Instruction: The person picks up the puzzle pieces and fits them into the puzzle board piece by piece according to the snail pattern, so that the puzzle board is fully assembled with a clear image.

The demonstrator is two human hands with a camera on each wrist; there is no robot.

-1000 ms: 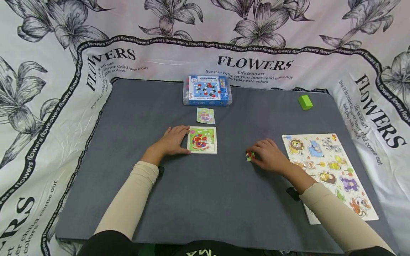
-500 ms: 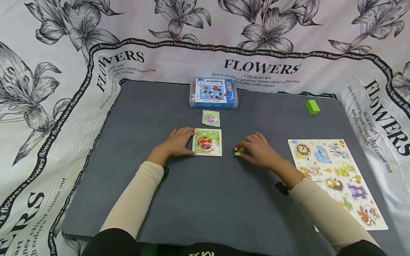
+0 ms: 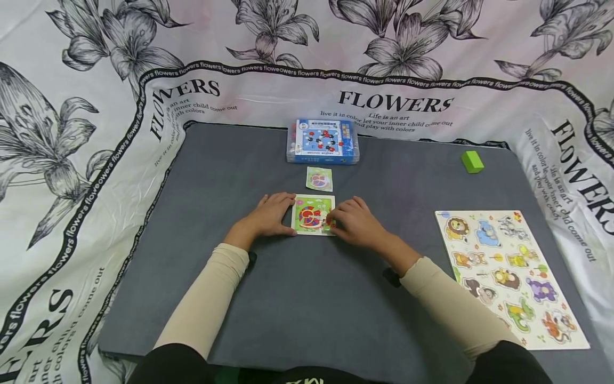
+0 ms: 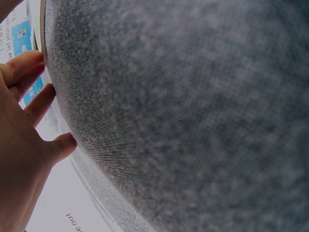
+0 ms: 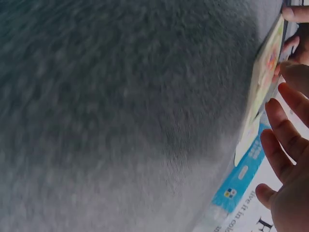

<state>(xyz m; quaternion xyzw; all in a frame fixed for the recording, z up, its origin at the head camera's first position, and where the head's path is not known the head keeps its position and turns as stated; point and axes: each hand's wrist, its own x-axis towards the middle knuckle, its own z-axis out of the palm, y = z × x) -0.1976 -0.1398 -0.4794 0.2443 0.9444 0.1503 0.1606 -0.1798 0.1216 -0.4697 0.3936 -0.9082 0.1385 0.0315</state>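
Observation:
A small square jigsaw puzzle [image 3: 307, 206] with a pale frame and a green and red picture lies on the dark grey table. My left hand [image 3: 271, 216] rests at its left side, thumb by the lower corner and fingertips by the upper one. In the left wrist view, the fingers of the left hand [image 4: 24, 121] spread along the edge. My right hand [image 3: 356, 223] is over the puzzle's right side, pinching a small puzzle piece [image 3: 332, 223] mostly hidden by the fingers. Just behind the puzzle lies a small picture card [image 3: 319, 178] of similar design.
A blue clear-sided box [image 3: 323, 141] with a molecule picture stands at the back. A green block [image 3: 472, 161] sits at the back right. On the right lies a large white animal board [image 3: 513, 280]. A flower-printed white cloth [image 3: 278, 96] surrounds the table.
My right hand has moved left with the puzzle piece, from the table near the animal board to the puzzle's right side. The left hand stays at the puzzle's left edge. The head view shifted slightly.

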